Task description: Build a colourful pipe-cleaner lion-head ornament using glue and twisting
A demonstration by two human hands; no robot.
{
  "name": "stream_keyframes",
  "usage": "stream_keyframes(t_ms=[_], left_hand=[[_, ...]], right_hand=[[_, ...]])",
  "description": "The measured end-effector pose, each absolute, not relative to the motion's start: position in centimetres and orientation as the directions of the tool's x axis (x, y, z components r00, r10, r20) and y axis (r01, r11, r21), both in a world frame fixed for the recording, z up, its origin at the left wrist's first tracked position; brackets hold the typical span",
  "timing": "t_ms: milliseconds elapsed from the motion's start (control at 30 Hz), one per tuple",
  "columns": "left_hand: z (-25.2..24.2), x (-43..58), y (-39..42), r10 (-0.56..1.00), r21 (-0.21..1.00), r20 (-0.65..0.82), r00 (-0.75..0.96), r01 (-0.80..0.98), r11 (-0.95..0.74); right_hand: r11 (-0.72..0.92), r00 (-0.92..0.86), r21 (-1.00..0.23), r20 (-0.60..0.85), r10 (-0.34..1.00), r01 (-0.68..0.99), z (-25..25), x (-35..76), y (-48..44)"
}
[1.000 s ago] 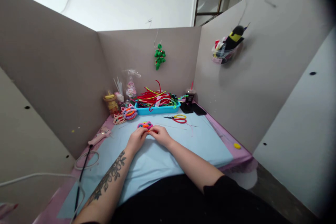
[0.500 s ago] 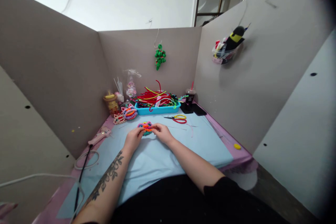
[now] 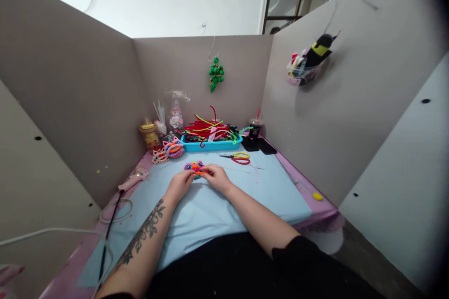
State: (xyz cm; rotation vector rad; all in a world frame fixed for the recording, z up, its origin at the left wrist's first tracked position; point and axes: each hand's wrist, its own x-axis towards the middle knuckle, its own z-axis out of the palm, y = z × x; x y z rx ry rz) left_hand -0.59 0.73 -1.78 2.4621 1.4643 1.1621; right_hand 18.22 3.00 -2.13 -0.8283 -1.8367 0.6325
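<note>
A small pipe-cleaner animal face [image 3: 194,166] in pink, orange, blue and green is held just above the blue cloth [image 3: 259,205]. My left hand [image 3: 181,184] pinches its lower left side, fingers closed. On its right side, my right hand [image 3: 217,178] grips it with thumb and fingers together. The fingertips hide part of its lower half. Behind it stand two similar finished-looking faces, a purple and orange one [image 3: 174,148] and a pale pink one [image 3: 160,156]. Scissors [image 3: 239,158] with red and yellow handles lie to the right beyond my right hand.
A blue tray [image 3: 210,147] heaped with red, green and other pipe cleaners stands at the back. Left are a yellow-lidded cup [image 3: 150,136] and a pink glue gun [image 3: 135,179] with a cord. A dark drink cup [image 3: 255,128] and a phone [image 3: 267,146] sit right. Grey panels enclose the table.
My fingers have shifted slightly on the pipe-cleaner face, and it looks tipped so less of its lower green part shows. The whole view has moved a little.
</note>
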Motion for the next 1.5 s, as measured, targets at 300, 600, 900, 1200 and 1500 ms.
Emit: stream_keyframes(t_ms=[300, 600, 900, 1200, 1500], left_hand=[[-1.4, 0.5, 0.0, 0.757, 0.396, 0.582, 0.297, 0.709, -0.583], [-1.2, 0.5, -0.1, 0.758, 0.421, 0.547, 0.356, 0.665, -0.617], [-2.1, -0.9, 0.9, 0.761, 0.422, 0.605, 0.234, 0.717, -0.555], [-1.9, -0.8, 0.7, 0.763, 0.455, 0.595, 0.253, 0.677, -0.579], [-1.5, -1.9, 0.9, 0.764, 0.49, 0.627, 0.151, 0.686, -0.538]], right_hand=[[0.658, -0.3, -0.693, 0.586, 0.753, 0.296, -2.0, 18.0, 2.6], [0.72, -0.367, -0.63, 0.621, 0.692, 0.292, -2.2, 18.2, 2.9], [0.588, -0.306, -0.767, 0.512, 0.803, 0.258, -2.6, 18.4, 3.5], [0.538, -0.275, -0.804, 0.473, 0.837, 0.254, -2.4, 18.7, 3.5], [0.453, -0.185, -0.87, 0.42, 0.888, 0.196, -2.6, 19.0, 4.0]])
